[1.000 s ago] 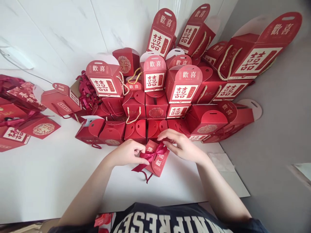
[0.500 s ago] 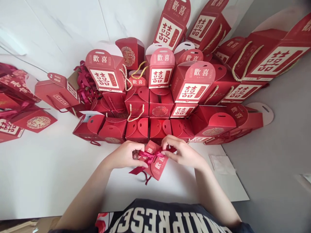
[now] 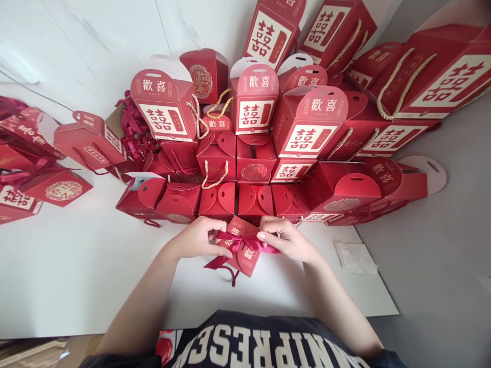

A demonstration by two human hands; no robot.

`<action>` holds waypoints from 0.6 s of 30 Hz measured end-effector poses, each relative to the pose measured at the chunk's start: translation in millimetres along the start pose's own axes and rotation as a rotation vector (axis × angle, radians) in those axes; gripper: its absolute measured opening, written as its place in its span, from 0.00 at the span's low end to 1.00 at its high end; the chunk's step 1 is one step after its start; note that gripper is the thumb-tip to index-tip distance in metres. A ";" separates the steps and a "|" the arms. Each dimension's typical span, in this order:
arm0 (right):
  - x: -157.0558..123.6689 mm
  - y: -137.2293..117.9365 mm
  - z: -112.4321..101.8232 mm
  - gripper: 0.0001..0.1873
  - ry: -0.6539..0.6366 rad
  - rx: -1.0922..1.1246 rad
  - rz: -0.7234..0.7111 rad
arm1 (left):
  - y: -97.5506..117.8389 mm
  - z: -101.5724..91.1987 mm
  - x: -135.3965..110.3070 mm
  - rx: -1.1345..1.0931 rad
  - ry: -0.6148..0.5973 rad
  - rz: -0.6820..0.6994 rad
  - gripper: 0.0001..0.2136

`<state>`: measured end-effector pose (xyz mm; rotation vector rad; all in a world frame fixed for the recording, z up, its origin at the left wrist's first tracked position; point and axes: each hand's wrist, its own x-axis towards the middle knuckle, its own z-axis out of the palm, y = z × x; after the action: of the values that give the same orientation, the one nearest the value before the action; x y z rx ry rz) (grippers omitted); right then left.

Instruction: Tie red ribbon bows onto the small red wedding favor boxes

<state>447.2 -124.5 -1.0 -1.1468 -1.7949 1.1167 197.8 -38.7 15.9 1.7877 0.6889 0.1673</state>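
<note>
Two hands: left hand point(image 3: 196, 238) pinching ribbon at the box's left side; right hand point(image 3: 286, 239) pinching the ribbon's other stretch at the right side, both grips narrow.
One box in work: small red gift box point(image 3: 245, 258) lying flat on white table point(image 3: 76, 291), between the hands, just in front of the stack.
One ribbon: dark red satin ribbon point(image 3: 240, 241) across the box, one tail on the table.
One loop: thin red cord point(image 3: 231, 276) below the box.
About two dozen: stacked red gift boxes point(image 3: 255, 163), gold rope handles on several; overlap hides exact count.
One bunch: loose red ribbons point(image 3: 134, 135) left of the stack.
One sheet: folded white paper point(image 3: 355, 258) at the table's right edge.
</note>
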 end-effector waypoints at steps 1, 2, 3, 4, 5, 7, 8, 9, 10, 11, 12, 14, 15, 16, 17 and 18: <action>0.1 0.2 0.2 0.24 -0.008 0.004 0.010 | -1.7 -0.3 0.3 -0.015 0.002 -0.007 0.17; 0.2 0.5 0.3 0.25 -0.014 0.007 0.017 | -3.5 -0.4 0.6 -0.031 -0.001 -0.013 0.17; 0.3 0.8 0.4 0.25 -0.018 0.009 0.022 | -5.2 -0.4 1.0 -0.046 -0.004 -0.019 0.17; 0.4 1.3 0.5 0.25 -0.019 0.010 0.024 | -6.9 -0.3 1.5 -0.061 -0.006 -0.026 0.17; 0.5 2.1 0.7 0.24 -0.016 0.011 0.025 | -8.4 -0.2 2.0 -0.080 -0.009 -0.034 0.17; 0.9 4.7 1.2 0.24 -0.008 0.018 0.032 | -11.0 0.0 3.0 -0.126 -0.026 -0.054 0.17; 1.3 6.4 1.6 0.24 -0.002 0.024 0.038 | -12.0 0.0 3.5 -0.147 -0.036 -0.065 0.17; 1.7 8.3 1.9 0.24 0.001 0.034 0.045 | -12.9 -0.1 4.0 -0.164 -0.046 -0.075 0.17; 2.3 10.1 2.1 0.24 0.003 0.048 0.052 | -13.7 -0.3 4.5 -0.174 -0.054 -0.082 0.17; 2.8 11.4 2.1 0.24 0.004 0.064 0.059 | -14.3 -0.6 5.0 -0.175 -0.057 -0.083 0.17; 3.3 12.1 2.0 0.24 0.001 0.079 0.063 | -15.0 -0.8 5.6 -0.165 -0.055 -0.075 0.17; 2.9 10.5 1.0 0.24 -0.014 0.104 0.070 | -15.9 -1.0 6.8 -0.129 -0.043 -0.031 0.15; 1.6 8.0 0.4 0.23 -0.007 0.108 0.080 | -16.2 -0.8 7.4 -0.106 -0.028 -0.004 0.14; -0.7 4.6 0.0 0.20 0.021 0.105 0.096 | -16.2 -0.3 7.9 -0.081 -0.006 0.019 0.16; -3.9 0.4 -0.1 0.18 0.071 0.092 0.115 | -16.0 0.5 8.3 -0.057 0.017 0.036 0.18; -8.2 -4.1 0.5 0.15 0.135 0.060 0.127 | -15.6 1.5 8.6 -0.036 0.039 0.047 0.20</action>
<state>448.3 -133.2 1.6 -1.2834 -1.5944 1.1300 199.8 -32.7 -0.8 1.7710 0.6681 0.2459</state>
